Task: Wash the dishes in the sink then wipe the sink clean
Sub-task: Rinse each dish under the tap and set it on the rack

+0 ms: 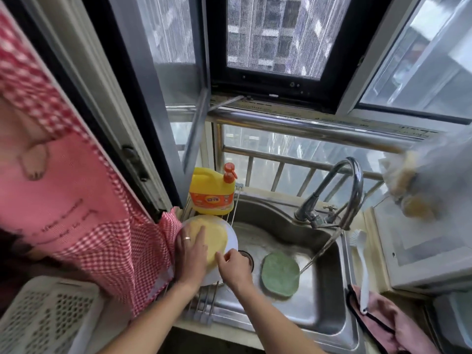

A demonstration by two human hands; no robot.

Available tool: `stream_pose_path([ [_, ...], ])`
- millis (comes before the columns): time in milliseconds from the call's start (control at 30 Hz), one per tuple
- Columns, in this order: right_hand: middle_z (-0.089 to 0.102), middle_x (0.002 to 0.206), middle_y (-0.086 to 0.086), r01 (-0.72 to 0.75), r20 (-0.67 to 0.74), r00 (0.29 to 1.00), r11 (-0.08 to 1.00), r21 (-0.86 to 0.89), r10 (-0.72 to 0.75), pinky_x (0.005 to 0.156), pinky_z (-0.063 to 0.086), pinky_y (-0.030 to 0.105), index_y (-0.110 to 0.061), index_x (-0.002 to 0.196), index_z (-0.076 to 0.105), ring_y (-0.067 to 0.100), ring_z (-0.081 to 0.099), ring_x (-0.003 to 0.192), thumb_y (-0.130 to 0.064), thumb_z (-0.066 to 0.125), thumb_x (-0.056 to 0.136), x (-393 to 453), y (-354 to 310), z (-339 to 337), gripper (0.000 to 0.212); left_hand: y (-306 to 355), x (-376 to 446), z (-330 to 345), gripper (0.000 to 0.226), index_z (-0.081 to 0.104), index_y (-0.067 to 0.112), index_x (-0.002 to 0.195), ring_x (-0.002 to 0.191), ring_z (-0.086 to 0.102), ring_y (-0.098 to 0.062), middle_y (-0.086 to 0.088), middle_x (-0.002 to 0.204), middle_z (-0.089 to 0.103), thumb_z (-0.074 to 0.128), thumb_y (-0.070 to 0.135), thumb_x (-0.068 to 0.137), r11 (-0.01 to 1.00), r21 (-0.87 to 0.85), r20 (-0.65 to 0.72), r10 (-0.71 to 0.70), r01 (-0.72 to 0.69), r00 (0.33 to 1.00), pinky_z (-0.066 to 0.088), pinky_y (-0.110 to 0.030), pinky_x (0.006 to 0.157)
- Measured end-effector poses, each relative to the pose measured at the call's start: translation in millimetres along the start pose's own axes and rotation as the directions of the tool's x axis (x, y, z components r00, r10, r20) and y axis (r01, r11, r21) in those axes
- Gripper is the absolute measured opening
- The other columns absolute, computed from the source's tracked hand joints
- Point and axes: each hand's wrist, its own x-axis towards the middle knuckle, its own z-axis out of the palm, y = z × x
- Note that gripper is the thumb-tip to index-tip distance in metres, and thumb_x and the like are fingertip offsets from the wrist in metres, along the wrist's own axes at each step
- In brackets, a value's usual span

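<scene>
A white plate (231, 241) lies on a wire rack (204, 300) at the left side of the steel sink (319, 310). A yellow cloth (217, 238) covers most of the plate. My left hand (190, 254) rests flat on the cloth and plate with straight fingers. My right hand (233, 267) pinches the cloth's near edge over the plate rim. A green cloth (280, 274) lies on the sink floor to the right of the drain (246, 256).
A yellow detergent bottle (212, 192) stands at the rack's far end. The faucet (339, 198) arches over the sink's back right. A white brush (362, 267) and a pink cloth (393, 325) lie on the right rim. A pink checked apron (89, 213) hangs left, above a white basket (48, 318).
</scene>
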Motion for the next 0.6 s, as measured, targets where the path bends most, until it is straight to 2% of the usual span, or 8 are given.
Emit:
stream_pose_path([
  [100,0.063,0.077,0.000,0.010,-0.019,1.000,1.000,0.012,-0.010,0.056,0.034,0.035,-0.016,0.077,0.056,0.020,0.056,0.073,-0.050,0.049,0.096,-2,10,-2,0.039,-1,-3,1,0.062,0.056,0.021,0.141,0.129,0.040,-0.039,-0.021,0.143,0.047,0.078,0.018,0.083,0.997,0.065,-0.026,0.034,-0.032,0.999,0.046,-0.053,0.102],
  [200,0.055,0.067,-0.001,-0.026,-0.044,0.999,1.000,-0.007,0.026,0.055,0.035,0.033,-0.017,0.068,0.046,0.018,0.050,0.064,-0.042,0.046,0.099,2,36,-6,0.040,10,-3,3,0.065,0.050,0.016,0.147,0.135,0.034,-0.038,-0.021,0.147,0.044,0.071,0.009,0.086,0.997,0.068,-0.023,-0.044,0.046,0.999,0.043,-0.053,0.104],
  [300,0.063,0.077,0.003,-0.109,-0.052,0.993,0.993,-0.055,0.106,0.065,0.043,0.037,-0.018,0.072,0.050,0.025,0.059,0.075,-0.038,0.045,0.099,12,70,-15,0.034,24,-5,6,0.070,0.038,0.014,0.152,0.141,0.028,-0.039,-0.021,0.153,0.037,0.065,0.007,0.088,0.982,0.130,0.013,-0.137,0.134,0.991,0.038,-0.050,0.109],
  [433,0.065,0.082,0.008,-0.142,-0.053,0.989,0.986,-0.090,0.137,0.070,0.044,0.036,-0.017,0.072,0.051,0.030,0.061,0.081,-0.030,0.046,0.098,22,100,-33,0.030,41,-7,9,0.067,0.044,0.005,0.147,0.134,0.040,-0.041,-0.024,0.143,0.046,0.067,0.004,0.084,0.968,0.177,-0.043,-0.174,0.179,0.984,0.039,-0.049,0.108],
  [500,0.067,0.086,0.009,-0.141,-0.049,0.989,0.985,-0.099,0.136,0.070,0.044,0.035,-0.018,0.074,0.054,0.028,0.060,0.081,-0.028,0.045,0.099,29,107,-44,0.029,50,-6,12,0.056,0.053,0.002,0.137,0.126,0.046,-0.040,-0.024,0.136,0.051,0.065,-0.002,0.082,0.976,0.165,-0.091,-0.126,0.139,0.988,0.044,-0.049,0.101],
  [600,0.068,0.093,0.011,-0.133,-0.029,0.991,0.986,-0.104,0.130,0.071,0.045,0.033,-0.019,0.077,0.054,0.027,0.058,0.082,-0.026,0.045,0.099,42,115,-57,0.024,71,-10,28,0.046,0.062,0.005,0.118,0.115,0.052,-0.038,-0.019,0.124,0.056,0.061,-0.002,0.073,0.986,0.143,-0.139,0.102,-0.082,0.985,0.049,-0.048,0.093],
])
